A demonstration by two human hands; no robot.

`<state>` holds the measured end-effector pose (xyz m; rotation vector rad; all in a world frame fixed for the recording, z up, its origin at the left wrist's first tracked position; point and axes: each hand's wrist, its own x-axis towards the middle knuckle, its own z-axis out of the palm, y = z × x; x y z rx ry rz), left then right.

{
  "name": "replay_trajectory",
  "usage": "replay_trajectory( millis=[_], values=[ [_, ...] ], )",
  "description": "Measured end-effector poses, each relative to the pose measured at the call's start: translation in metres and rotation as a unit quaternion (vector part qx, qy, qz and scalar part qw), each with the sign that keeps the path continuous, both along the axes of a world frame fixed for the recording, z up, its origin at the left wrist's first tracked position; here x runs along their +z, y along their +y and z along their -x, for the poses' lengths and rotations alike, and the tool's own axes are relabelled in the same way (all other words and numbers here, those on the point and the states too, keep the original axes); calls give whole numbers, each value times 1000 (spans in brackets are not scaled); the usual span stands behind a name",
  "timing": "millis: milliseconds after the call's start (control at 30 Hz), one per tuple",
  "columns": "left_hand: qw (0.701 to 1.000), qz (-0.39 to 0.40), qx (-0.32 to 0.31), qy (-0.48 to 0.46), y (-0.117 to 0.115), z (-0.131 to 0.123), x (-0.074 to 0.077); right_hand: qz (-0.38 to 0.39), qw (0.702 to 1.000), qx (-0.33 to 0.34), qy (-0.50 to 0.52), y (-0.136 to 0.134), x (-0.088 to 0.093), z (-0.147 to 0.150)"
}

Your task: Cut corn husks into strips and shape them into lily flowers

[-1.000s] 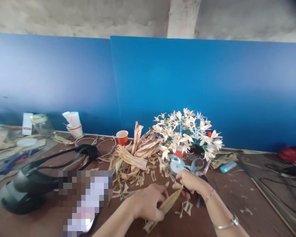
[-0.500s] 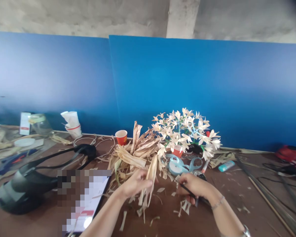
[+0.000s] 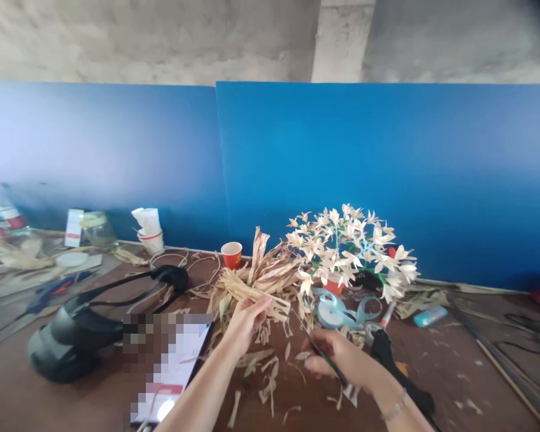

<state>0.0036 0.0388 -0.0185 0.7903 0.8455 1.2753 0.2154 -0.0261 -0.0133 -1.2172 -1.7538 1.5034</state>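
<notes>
Your left hand [image 3: 247, 324] holds a dried corn husk [image 3: 270, 309] in a narrow pinch, just left of the husk flower spray [image 3: 351, 246] and slightly in front of it. Your right hand [image 3: 337, 360] is closed around a slim dark tool [image 3: 319, 354], possibly scissors, though the view doesn't settle that; its tip reaches up toward the husk. A heap of dried husks [image 3: 256, 282] lies left of the spray, a pale blue ribbon roll [image 3: 328, 312] sits in front of it, and husk offcuts [image 3: 267, 378] litter the worktop nearer you. Watch the tool tip: a slip on the thin, flexing husk could nick your left fingers [image 3: 256, 306]. Pull hard and the dry husk may split along its grain. Your right wrist could also snag the ribbon.
</notes>
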Motion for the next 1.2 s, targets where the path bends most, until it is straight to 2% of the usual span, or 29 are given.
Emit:
replay_trajectory(
  millis=[100,200,300,400,600,733,1000,1200],
  values=[
    [994,26,80,-76,4,-4,-2,9,998,-16,52,4,-10,22],
    [984,28,126,-124,5,-7,-2,43,996,-46,69,7,-13,46],
    [979,9,161,-125,5,-9,-4,73,990,-87,86,9,-9,69],
    [978,-21,185,-90,5,-10,-7,63,986,-108,107,10,-5,85],
    [983,-48,177,-4,0,-15,-9,40,980,-136,142,14,-4,98],
    [983,-30,180,3,-4,-18,-11,9,974,-150,170,20,-9,103],
    [981,13,191,-11,-4,-19,-16,-43,973,-175,145,27,-17,106],
    [985,-7,173,-25,-5,-19,-15,-38,970,-205,127,25,-19,108]
  ],
)
